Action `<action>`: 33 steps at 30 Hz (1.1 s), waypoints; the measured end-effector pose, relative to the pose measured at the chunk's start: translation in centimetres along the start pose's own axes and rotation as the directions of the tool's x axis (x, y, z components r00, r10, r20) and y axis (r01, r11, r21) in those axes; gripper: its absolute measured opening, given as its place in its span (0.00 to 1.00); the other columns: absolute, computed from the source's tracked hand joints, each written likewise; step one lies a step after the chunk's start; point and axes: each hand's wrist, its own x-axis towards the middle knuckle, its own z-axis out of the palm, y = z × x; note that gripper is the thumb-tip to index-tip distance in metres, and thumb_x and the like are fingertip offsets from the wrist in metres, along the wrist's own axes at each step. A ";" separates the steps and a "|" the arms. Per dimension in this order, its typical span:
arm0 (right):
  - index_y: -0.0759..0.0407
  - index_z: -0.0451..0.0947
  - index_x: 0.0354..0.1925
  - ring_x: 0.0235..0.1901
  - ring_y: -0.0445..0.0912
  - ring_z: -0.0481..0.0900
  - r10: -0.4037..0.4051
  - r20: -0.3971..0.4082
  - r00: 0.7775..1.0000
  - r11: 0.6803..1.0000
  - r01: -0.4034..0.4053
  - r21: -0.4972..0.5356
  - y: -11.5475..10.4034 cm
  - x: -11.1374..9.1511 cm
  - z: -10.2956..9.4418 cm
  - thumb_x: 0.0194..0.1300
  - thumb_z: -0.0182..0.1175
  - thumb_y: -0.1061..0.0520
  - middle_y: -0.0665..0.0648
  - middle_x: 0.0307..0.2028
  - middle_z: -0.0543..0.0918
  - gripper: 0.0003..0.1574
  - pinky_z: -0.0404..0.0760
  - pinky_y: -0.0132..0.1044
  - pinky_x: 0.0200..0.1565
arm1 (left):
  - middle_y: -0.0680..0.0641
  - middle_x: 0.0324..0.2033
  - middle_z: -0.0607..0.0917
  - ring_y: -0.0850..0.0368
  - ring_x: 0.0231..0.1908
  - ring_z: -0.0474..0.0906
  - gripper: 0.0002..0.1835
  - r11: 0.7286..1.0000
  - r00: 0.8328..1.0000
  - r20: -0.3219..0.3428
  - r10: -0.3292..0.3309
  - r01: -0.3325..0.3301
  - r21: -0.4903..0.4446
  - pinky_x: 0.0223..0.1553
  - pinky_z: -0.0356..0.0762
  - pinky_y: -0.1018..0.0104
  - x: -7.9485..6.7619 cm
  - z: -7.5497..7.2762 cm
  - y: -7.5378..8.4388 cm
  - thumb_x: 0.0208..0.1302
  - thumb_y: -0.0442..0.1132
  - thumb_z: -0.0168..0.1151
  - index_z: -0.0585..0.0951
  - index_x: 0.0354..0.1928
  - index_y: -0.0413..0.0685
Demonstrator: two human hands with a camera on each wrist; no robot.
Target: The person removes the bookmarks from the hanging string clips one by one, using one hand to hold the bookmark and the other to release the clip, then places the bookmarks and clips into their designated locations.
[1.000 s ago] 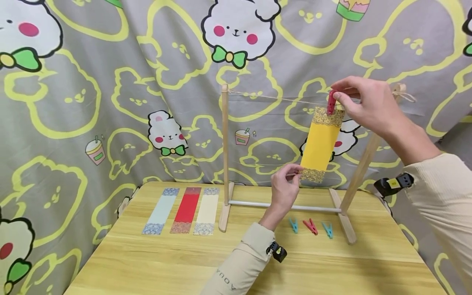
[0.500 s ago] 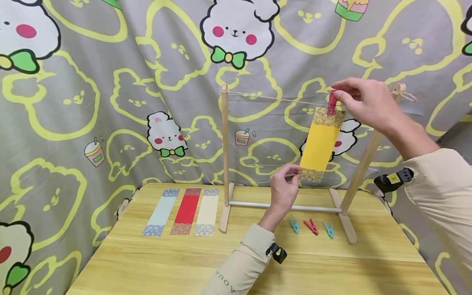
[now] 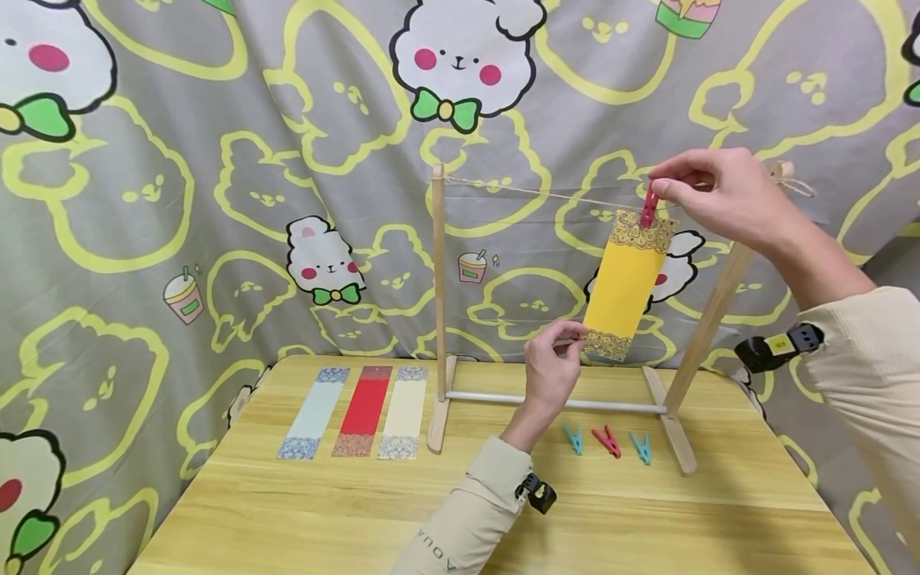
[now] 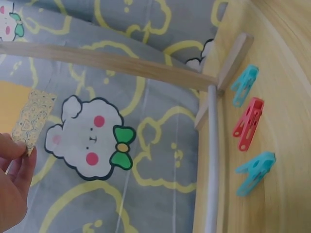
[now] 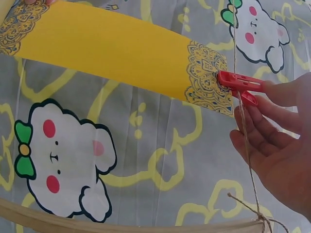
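Note:
A yellow paper strip (image 3: 624,283) with patterned lace-like ends hangs tilted near the right part of the string (image 3: 532,190). My right hand (image 3: 733,196) pinches a red clothespin (image 5: 240,83) between thumb and fingers. In the right wrist view the clothespin sits on the strip's patterned top end, with the string running by it. Whether the string is inside its jaws, I cannot tell. My left hand (image 3: 552,374) pinches the strip's lower left corner; the left wrist view shows its fingertips on the patterned end (image 4: 35,116).
The string spans a wooden stand with a left post (image 3: 439,279), right post (image 3: 707,335) and white lower bar (image 3: 553,402). Two teal clothespins (image 3: 573,439) (image 3: 641,449) and another red clothespin (image 3: 607,441) lie in front. Pale blue (image 3: 314,413), red (image 3: 362,411) and cream strips (image 3: 402,413) lie left.
My right hand has shifted slightly to the right, and the clothespin and the strip's top have moved with it. My left hand keeps its pinch, almost still.

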 end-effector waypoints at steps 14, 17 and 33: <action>0.64 0.74 0.61 0.41 0.31 0.80 0.015 -0.062 0.998 0.993 -0.007 0.119 -0.3 0.5 0.1 0.79 0.54 0.52 0.45 0.45 0.80 0.21 0.75 0.15 0.44 | 0.44 0.36 0.90 0.55 0.38 0.88 0.14 0.999 0.999 0.014 -0.049 0.049 -0.019 0.42 0.85 0.74 0.0 -1.1 0.2 0.58 0.15 0.64 0.86 0.39 0.38; 0.65 0.74 0.61 0.42 0.31 0.80 0.014 -0.095 0.995 0.991 -0.001 0.131 -0.5 0.5 0.2 0.79 0.54 0.54 0.44 0.45 0.80 0.20 0.76 0.15 0.45 | 0.45 0.37 0.90 0.56 0.38 0.88 0.14 0.998 0.998 0.016 -0.062 0.062 -0.016 0.42 0.85 0.74 0.0 -1.5 0.1 0.58 0.14 0.63 0.86 0.39 0.38; 0.56 0.81 0.52 0.43 0.33 0.82 0.007 -0.261 0.965 0.938 0.085 0.337 -0.6 0.2 0.2 0.76 0.58 0.62 0.41 0.41 0.84 0.10 0.79 0.17 0.47 | 0.44 0.39 0.90 0.58 0.39 0.88 0.13 0.998 0.997 0.031 -0.064 0.064 0.011 0.43 0.85 0.73 -0.2 -3.6 0.4 0.59 0.16 0.65 0.86 0.40 0.38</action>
